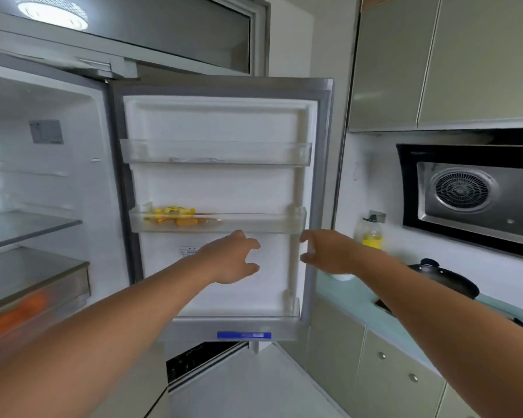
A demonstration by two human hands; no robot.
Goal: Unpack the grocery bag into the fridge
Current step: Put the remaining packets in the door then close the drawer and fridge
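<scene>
Both arms stretched toward the door (224, 191); left hand (233, 257) and right hand (326, 251) had fingers loosely spread, empty. Its blue sticker (243, 335) was unreadable.

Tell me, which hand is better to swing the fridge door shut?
Probably the right hand: its fingers are by the free edge of the fridge door, far from the hinge. The left hand hovers before the middle of the door.

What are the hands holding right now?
Nothing. The left hand and the right hand are both empty, fingers loosely curled, held out in front of the open fridge door.
</scene>
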